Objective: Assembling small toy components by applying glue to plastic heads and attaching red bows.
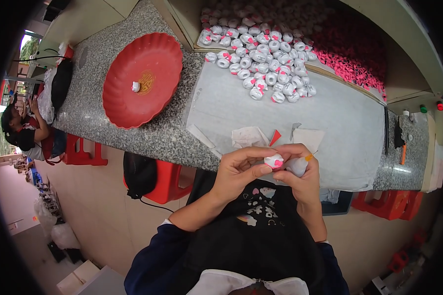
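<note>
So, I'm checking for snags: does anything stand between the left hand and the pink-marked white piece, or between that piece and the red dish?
Nothing visible: the left hand holds the white piece. Toward the red dish, the way passes over a loose paper scrap and the dish's raised rim; nothing tall stands between.

Head view: wide fisheye, upright. We look down from above the near side of the grey mat (pixel 344 132), facing across it to the shelf (pixel 184 24) behind. Close range: left hand (pixel 234 174) and right hand (pixel 303 181) at the mat's near edge; floor (pixel 93 189) takes in its far left.
</note>
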A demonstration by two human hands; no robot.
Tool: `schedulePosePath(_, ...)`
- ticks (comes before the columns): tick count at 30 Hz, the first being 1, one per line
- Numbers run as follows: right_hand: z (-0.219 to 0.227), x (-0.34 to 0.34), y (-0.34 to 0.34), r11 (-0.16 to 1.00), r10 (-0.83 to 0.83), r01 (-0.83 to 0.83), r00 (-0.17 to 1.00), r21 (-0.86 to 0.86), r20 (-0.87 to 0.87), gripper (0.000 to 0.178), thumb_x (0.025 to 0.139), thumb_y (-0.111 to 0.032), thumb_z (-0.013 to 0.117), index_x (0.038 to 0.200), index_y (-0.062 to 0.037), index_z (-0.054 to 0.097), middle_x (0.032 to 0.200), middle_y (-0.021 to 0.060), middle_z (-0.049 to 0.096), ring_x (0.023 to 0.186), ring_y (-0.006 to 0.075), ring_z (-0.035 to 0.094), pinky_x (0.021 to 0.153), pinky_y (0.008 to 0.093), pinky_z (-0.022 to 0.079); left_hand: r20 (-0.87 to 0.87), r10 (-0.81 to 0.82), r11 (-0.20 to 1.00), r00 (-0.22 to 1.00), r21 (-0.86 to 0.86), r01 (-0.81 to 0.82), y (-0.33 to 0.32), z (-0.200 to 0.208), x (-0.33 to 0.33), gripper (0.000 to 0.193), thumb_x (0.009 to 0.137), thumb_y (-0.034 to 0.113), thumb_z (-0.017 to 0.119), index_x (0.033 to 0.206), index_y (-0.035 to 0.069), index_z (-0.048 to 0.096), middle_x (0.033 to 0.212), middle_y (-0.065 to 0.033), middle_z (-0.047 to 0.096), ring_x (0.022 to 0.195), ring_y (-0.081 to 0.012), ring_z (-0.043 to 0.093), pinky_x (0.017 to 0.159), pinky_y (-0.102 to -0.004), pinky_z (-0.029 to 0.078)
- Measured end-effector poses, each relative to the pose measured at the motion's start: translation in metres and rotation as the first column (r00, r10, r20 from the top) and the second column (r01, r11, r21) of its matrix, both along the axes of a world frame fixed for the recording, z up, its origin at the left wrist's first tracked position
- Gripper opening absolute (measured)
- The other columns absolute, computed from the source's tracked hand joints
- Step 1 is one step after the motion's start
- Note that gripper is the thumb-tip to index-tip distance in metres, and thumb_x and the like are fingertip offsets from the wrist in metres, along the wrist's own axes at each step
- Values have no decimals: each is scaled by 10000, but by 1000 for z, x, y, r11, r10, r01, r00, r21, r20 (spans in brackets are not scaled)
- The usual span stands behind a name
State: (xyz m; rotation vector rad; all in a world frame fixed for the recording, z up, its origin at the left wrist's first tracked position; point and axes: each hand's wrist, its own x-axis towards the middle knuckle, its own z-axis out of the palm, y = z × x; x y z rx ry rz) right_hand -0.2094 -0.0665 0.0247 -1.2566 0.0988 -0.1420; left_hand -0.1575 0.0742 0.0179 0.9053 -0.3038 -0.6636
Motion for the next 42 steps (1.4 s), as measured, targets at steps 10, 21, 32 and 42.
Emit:
schedulePosePath(10,1,-7,3,996,-86,84,992,-34,-96,275,664,-12,644,921,7,549,719,9,534,652,56,470,594,178,376,315,38,997,948,54,-58,-2,-4,3,263,756,-7,524,1017,-30,511,1012,-123,532,942,-156,498,819,-261,389)
schedulePosePath(21,9,-3,2,999,-47,47,988,-7,-149,261,677,66,565,929,11,531,698,10,539,620,40,466,551,164,364,96,-18,996,995,91,9,0,2,3,285,755,-19,517,1039,-29,500,1022,-122,526,951,-159,494,836,-262,378)
schedulePosePath(32,6,-8,-6,997,58,-51,992,58,-113,248,672,46,604,910,9,545,768,57,580,675,69,524,555,181,412,124,-100,995,987,36,97,4,-2,7,282,697,-60,561,975,-16,548,976,-122,551,951,-180,500,829,-281,379)
schedulePosePath(42,-1,4,1,998,67,-65,994,24,-90,272,686,3,611,947,16,534,861,84,570,645,67,508,546,188,418,328,18,979,944,185,-83,10,3,18,245,714,-14,560,958,-19,532,944,-112,549,912,-172,506,801,-272,379)
